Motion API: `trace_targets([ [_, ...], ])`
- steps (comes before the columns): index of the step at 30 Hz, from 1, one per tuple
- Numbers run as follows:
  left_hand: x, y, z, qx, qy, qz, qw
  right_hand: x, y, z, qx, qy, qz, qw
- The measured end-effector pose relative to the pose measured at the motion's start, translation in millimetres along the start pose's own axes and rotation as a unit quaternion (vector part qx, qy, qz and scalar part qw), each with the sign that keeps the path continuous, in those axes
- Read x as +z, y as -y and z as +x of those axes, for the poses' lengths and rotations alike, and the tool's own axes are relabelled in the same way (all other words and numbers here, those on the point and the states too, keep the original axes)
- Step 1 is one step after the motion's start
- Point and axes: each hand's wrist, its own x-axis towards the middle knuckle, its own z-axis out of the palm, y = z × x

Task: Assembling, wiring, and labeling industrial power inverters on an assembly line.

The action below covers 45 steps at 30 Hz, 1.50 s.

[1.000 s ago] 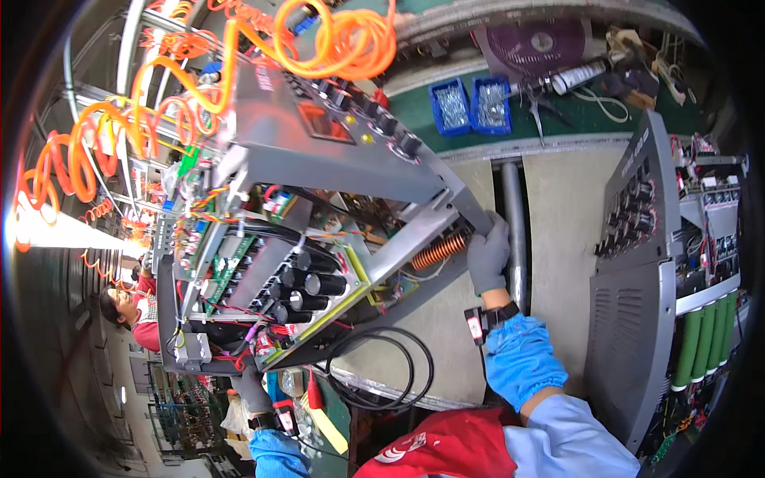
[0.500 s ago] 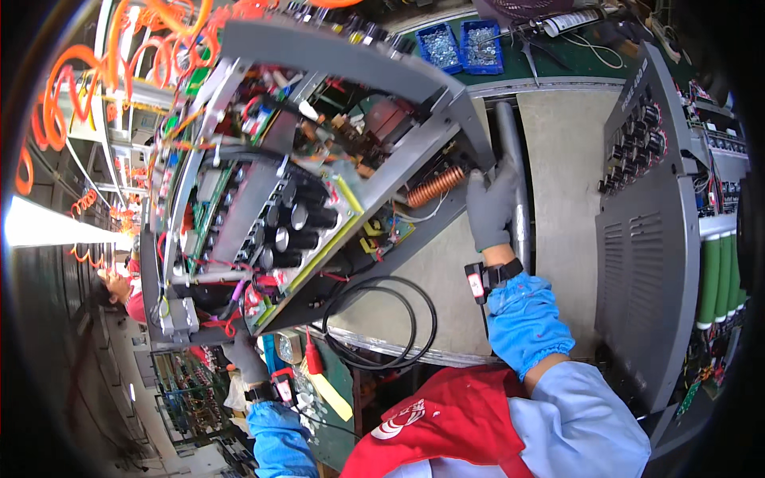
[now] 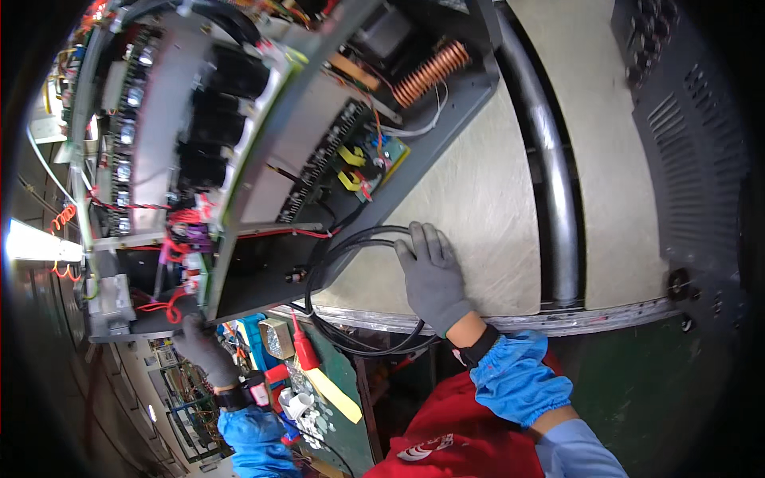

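Observation:
An open grey machine chassis, full of boards, wiring and a copper coil, stands tilted across the left and upper middle. My left hand, in a grey glove, has its fingers hooked on the chassis's near left corner, partly hidden there. My right hand, also gloved in grey, lies over a loop of black cable at the bench's near edge. Its fingers are stretched out, with thumb and fingertips at the cable, not wrapped round it. The cable coil hangs past the edge beside the chassis.
A metal roller is set in a gap between metal plates. At the right stands a second grey panel with vents. Below the chassis, a green work surface carries a red-tipped bottle, a box of small parts and white pieces.
My right hand has left the roller by the chassis's far corner and come nearer, onto the cable coil. My left hand stays by the chassis corner. The view has shifted closer.

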Motion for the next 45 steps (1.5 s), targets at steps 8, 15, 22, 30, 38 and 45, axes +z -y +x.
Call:
trace_targets([
  [8, 5.0, 7.2, -2.2, 0.167, 0.043, 0.005, 0.985, 10.7, -4.6, -6.8, 0.003, -0.02, 0.011, 1.0],
  [15, -13.0, 37.4, -27.7, 0.054, 0.18, -0.078, 0.979, 2.1, 49.6, -26.4, 0.018, -0.075, 0.136, 0.988],
  [22, -35.0, 147.9, -95.6, 0.025, 0.407, 0.427, 0.808, 8.6, 115.6, -80.4, -0.037, 0.063, 0.25, 0.966],
  [30, -31.2, 152.4, -108.9, -0.089, 0.303, 0.368, 0.875, 25.1, 118.0, -91.9, -0.142, 0.136, 0.344, 0.918],
  [38, -53.6, 77.1, -214.4, -0.189, 0.38, -0.376, 0.824, -14.0, 117.5, -111.2, 0.116, 0.364, 0.629, 0.677],
  [45, -60.1, 130.1, -221.4, 0.258, 0.337, 0.059, 0.903, -96.7, 77.2, -65.7, 0.049, -0.024, 0.294, 0.954],
])
